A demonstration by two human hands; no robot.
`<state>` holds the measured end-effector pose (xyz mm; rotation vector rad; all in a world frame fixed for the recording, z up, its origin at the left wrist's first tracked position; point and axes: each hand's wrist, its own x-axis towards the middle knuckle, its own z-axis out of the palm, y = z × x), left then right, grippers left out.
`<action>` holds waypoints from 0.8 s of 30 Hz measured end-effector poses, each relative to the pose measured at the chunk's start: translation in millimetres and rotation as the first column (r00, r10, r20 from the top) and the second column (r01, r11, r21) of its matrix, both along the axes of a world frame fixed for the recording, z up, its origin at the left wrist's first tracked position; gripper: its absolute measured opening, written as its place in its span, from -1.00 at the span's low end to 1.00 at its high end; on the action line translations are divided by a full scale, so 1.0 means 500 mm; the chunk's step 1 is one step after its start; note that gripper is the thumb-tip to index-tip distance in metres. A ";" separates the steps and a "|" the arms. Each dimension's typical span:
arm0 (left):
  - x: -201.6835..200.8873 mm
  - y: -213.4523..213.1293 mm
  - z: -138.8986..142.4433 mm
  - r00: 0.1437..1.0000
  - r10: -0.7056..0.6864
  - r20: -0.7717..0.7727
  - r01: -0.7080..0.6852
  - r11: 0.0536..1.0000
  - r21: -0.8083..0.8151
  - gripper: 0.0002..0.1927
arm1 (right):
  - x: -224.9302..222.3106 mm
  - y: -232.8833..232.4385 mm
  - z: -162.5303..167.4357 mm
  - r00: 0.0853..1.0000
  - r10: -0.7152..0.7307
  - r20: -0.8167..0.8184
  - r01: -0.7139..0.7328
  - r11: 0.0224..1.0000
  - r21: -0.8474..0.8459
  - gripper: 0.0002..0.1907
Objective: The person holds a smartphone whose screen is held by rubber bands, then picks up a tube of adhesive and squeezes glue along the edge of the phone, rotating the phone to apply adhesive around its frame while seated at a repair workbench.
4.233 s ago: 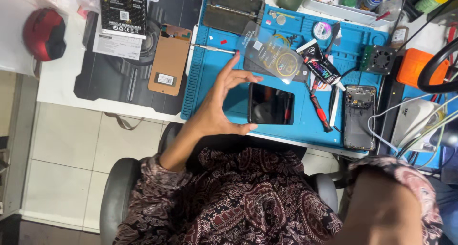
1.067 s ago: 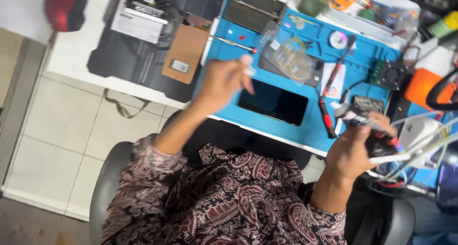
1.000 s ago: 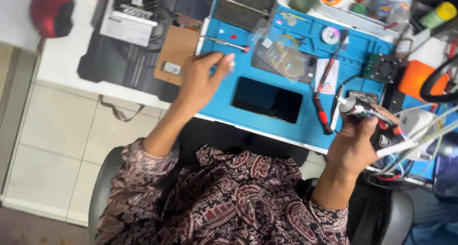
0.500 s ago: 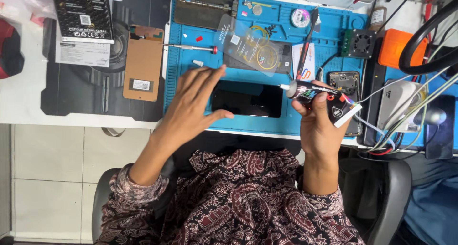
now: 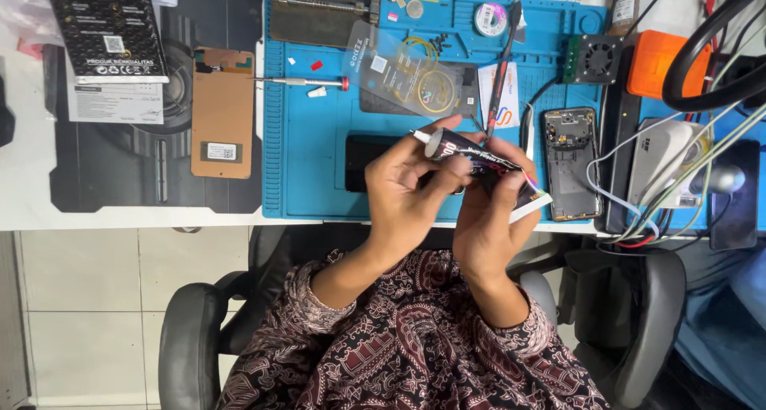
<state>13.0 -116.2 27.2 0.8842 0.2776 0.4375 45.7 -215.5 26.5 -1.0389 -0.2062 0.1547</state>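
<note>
Both my hands meet over the front of the blue work mat. My right hand grips the body of a dark glue tube with a white nozzle pointing left. My left hand pinches the tube's nozzle end with thumb and fingers. Under my hands lies a black phone, screen down, mostly hidden. An opened phone body lies just right of my hands.
A brown phone back panel and a screwdriver lie left on the mat. A clear plastic sheet, tweezers, small fan, orange box and cables sit behind and right. A black box is far left.
My right hand brought the glue tube from the right side to the mat's front centre. My left hand left the phone and closed on the tube's nozzle end.
</note>
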 end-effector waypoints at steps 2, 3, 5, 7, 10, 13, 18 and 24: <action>0.005 -0.013 0.004 0.999 0.036 0.003 -0.036 0.996 0.084 -0.43 | 0.003 0.002 -0.013 0.989 -0.038 0.144 0.055 0.992 -0.114 -0.67; 0.009 -0.021 0.006 0.998 0.057 0.005 -0.057 0.990 0.128 -0.40 | 0.005 0.003 -0.020 0.985 -0.046 0.167 0.072 0.986 -0.153 -0.67; 0.017 -0.028 0.005 0.996 0.088 -0.025 -0.084 0.985 0.151 -0.42 | 0.008 0.002 -0.031 0.985 -0.059 0.163 0.093 0.972 -0.215 -0.67; 0.022 -0.028 0.000 0.996 0.092 -0.021 -0.089 0.989 0.116 -0.44 | 0.013 -0.003 -0.040 0.991 -0.073 0.116 0.100 0.964 -0.245 -0.65; 0.025 -0.023 -0.007 0.997 0.063 0.033 -0.062 0.998 -0.014 -0.46 | 0.024 -0.015 -0.056 0.993 -0.079 0.091 0.101 0.959 -0.265 -0.62; 0.026 -0.015 -0.013 0.997 0.034 0.065 -0.029 0.997 -0.074 -0.48 | 0.041 -0.028 -0.078 0.992 -0.061 0.109 0.088 0.963 -0.255 -0.56; 0.028 -0.013 -0.015 0.999 0.016 0.052 -0.011 0.997 -0.081 -0.54 | 0.057 -0.040 -0.116 0.999 0.012 -0.038 -0.014 0.999 -0.041 -0.38; 0.035 -0.016 -0.006 0.999 -0.013 0.037 0.018 0.991 -0.134 -0.69 | 0.042 -0.035 -0.117 0.872 0.287 -0.397 -0.108 0.903 0.416 -0.09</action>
